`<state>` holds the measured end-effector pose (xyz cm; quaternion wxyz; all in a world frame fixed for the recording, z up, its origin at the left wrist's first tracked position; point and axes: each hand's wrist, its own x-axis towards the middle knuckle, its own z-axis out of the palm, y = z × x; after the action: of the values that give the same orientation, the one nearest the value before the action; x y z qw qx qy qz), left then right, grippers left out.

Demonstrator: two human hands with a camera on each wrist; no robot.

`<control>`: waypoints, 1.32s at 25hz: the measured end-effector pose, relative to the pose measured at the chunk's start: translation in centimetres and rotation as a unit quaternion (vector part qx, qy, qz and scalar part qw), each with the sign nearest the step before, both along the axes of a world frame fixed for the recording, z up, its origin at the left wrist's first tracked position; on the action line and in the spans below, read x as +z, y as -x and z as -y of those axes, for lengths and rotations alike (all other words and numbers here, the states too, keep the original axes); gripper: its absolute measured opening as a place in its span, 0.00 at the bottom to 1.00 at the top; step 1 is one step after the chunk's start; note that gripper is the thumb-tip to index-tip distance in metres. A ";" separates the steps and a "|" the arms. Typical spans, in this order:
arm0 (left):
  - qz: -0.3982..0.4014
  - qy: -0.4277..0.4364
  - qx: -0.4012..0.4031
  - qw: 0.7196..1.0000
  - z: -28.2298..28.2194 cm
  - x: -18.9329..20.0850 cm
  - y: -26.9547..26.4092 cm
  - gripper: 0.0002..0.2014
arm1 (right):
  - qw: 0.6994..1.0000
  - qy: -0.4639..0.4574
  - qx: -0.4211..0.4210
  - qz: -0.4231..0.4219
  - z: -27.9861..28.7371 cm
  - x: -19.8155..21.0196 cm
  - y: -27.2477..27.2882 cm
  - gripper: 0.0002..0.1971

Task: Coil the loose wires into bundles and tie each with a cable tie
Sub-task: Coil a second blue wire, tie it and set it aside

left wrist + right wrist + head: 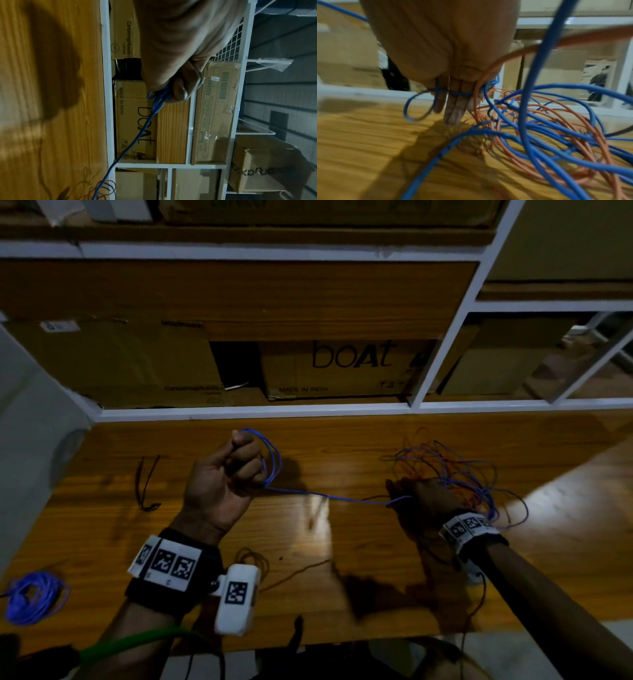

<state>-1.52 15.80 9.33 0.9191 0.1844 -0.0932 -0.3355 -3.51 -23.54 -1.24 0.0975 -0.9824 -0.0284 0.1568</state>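
Observation:
My left hand (239, 463) is a raised fist that grips a few loops of blue wire (273, 457) over the wooden table (102, 525); in the left wrist view its fingers (180, 88) curl round the loops. One blue strand (329, 497) runs taut from it to my right hand (414, 498). In the right wrist view the right hand's fingers (453, 108) are straight and point down at the table, with the blue strand (458, 93) lying across them. Just right of that hand lies a tangle of blue and orange wires (462, 474), also in the right wrist view (539, 128).
A coiled blue bundle (32, 597) lies at the table's front left. Black cable ties (145, 484) lie left of my left hand. A thin brown wire (255, 559) lies near the front edge. Cardboard boxes (342, 368) fill the white shelf behind the table.

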 end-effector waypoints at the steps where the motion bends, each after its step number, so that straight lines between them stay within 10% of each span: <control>1: -0.001 0.003 -0.006 1.000 -0.2 0.0 0.4 0.16 | 1.000 0.009 -0.013 0.001 0.2 0.1 -0.5 0.17; 15: -0.025 0.029 -0.015 0.999 -2.5 -0.2 2.7 0.23 | 0.988 0.065 -0.142 0.004 8.6 -0.6 -3.9 0.45; 23: -0.032 -0.018 0.014 0.999 0.3 -0.5 3.2 0.17 | 0.989 0.110 -0.079 -0.060 4.1 3.4 -3.3 0.24; 26: -0.034 -0.034 0.026 0.998 1.1 0.0 3.1 0.16 | 0.996 0.011 -0.010 -0.086 0.0 7.2 -2.6 0.36; 33: -0.025 -0.085 0.057 0.994 3.5 0.8 3.0 0.16 | 0.940 -0.299 0.153 -0.058 -14.3 11.1 3.3 0.22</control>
<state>-4.47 12.34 10.15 0.9199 0.2585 -0.0305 -0.2935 -6.76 -9.26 9.88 0.3628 -0.8811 -0.2182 0.2109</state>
